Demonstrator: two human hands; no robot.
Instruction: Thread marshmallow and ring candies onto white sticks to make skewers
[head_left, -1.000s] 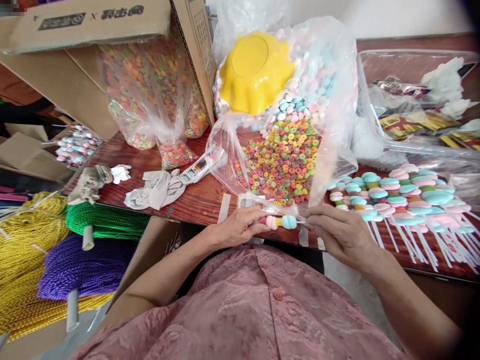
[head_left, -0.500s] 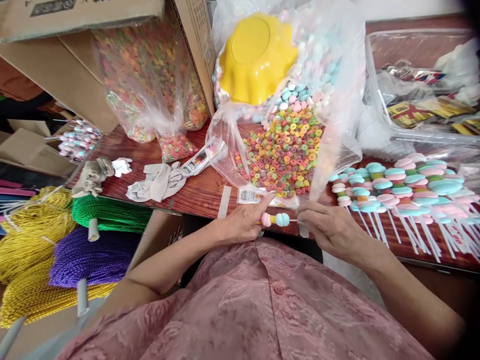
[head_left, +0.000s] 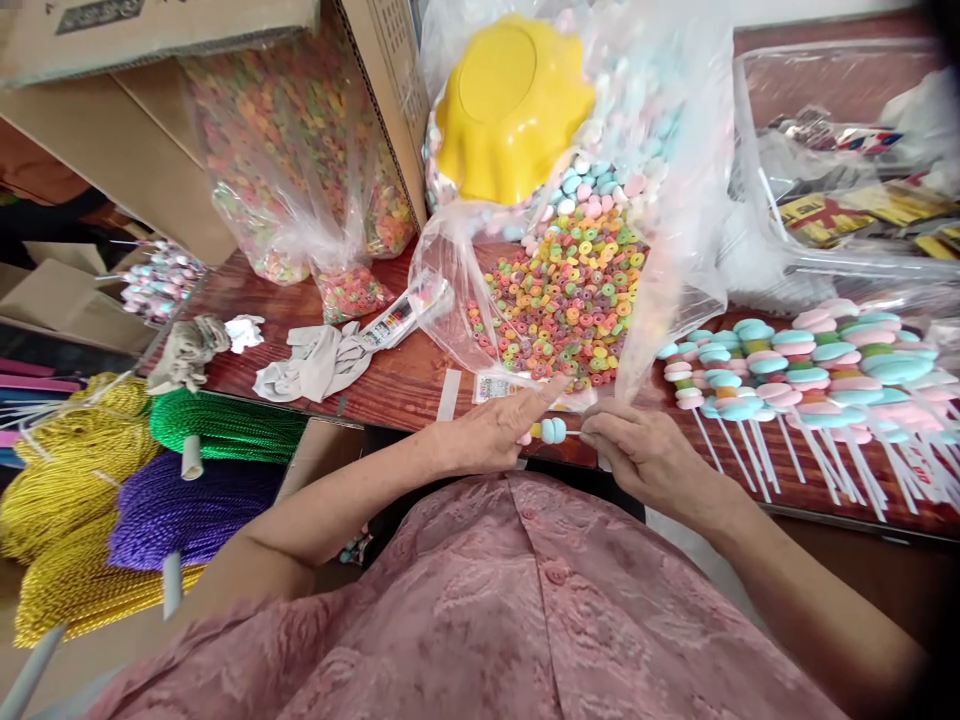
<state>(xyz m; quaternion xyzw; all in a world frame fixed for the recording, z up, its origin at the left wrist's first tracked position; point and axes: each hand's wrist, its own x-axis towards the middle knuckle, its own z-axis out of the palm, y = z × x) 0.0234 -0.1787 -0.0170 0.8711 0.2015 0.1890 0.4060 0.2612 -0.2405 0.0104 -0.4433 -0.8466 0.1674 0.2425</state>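
A candy stick (head_left: 553, 431) lies level between my two hands at the table's front edge. Blue and yellow pieces show on it, and a bit of pink. My left hand (head_left: 487, 432) is closed around its left end, which is hidden by the fingers. Its index finger stretches toward the ring candies (head_left: 574, 300), near the front of the pile. My right hand (head_left: 649, 450) pinches the thin white stick just right of the blue pieces. Under the index finger lies a printed plastic wrapper (head_left: 495, 387).
An upturned yellow bowl (head_left: 514, 110) rests on pastel candies in a clear bag. Finished candy sticks (head_left: 795, 375) lie in rows at right, before a clear bin (head_left: 840, 260). Grey gloves (head_left: 315, 365) lie left; below are green cord (head_left: 225, 425) and purple cord (head_left: 187, 515).
My left hand has moved slightly right and covers more of the pink piece. Its index finger reaches nearer the ring candies. My right hand has shifted slightly left, still pinching the stick.
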